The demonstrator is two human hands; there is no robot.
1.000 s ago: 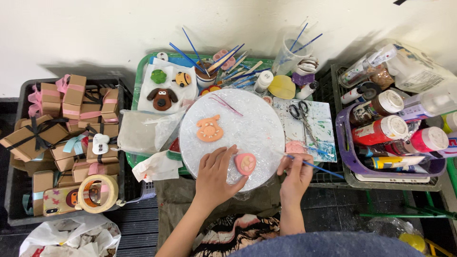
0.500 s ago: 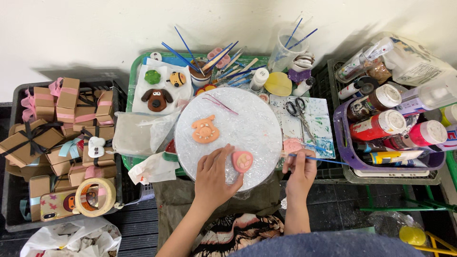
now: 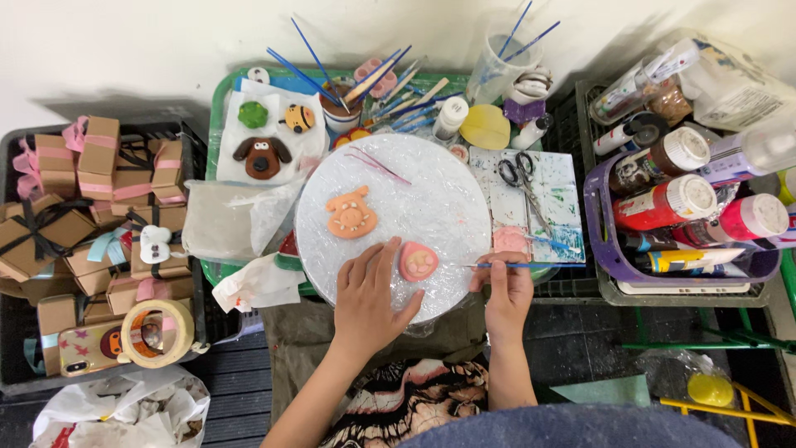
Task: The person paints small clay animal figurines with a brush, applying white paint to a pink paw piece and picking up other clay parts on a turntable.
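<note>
Fingers of left hand (image 3: 370, 292) spread flat on round plastic-wrapped board (image 3: 390, 207), touching pink paw piece (image 3: 418, 261). Right hand (image 3: 507, 292) fingers pinch thin blue paintbrush (image 3: 531, 265), tip near paw. Cluttered table against white wall (image 3: 124, 41); paint bottles (image 3: 663, 202) at right.

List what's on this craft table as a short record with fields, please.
Left hand: flat on the round wrapped board, beside the small pink paw piece
Right hand: fingers pinch a thin blue brush
On board: orange pig face
Left side: brown gift boxes, tape roll
Right side: paint bottles, scissors
</note>
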